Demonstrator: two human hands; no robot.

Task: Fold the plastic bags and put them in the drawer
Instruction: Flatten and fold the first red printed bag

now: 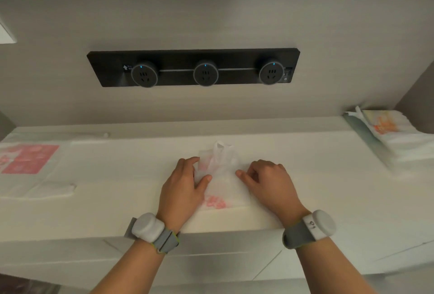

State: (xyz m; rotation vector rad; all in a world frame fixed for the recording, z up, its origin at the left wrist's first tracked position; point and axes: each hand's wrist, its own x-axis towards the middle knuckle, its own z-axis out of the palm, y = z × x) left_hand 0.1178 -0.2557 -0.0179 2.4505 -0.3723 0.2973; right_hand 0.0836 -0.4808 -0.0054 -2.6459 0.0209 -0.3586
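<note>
Left hand (185,183) grip pinches crinkled translucent plastic bag (223,190) | right hand (270,181) grip pinches its edge

The flat bag (35,176) is cut by the left edge, its print unreadable.

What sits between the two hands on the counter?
In the head view, a partly folded translucent plastic bag with red print lies between the left hand and the right hand. Each hand grips one edge of it.
</note>
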